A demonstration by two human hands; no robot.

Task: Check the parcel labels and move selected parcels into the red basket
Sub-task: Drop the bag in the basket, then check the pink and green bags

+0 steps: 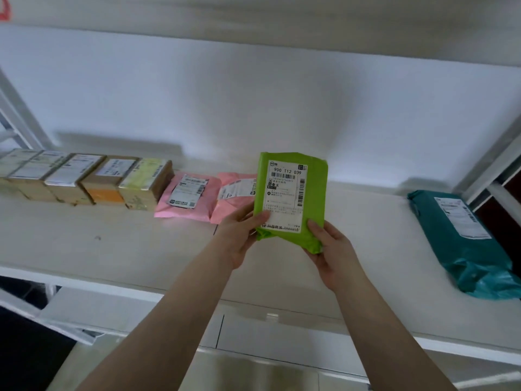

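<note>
At centre frame, the left hand and right hand each grip a lime-green plastic mailer parcel upright above the white shelf, label facing; label check underway; next, judging whether it is selected.

On the shelf stand 5 cardboard boxes in a row, 2 pink mailer bags and 1 teal mailer bag. 1 green mailer bag is held by 2 hands.
</note>
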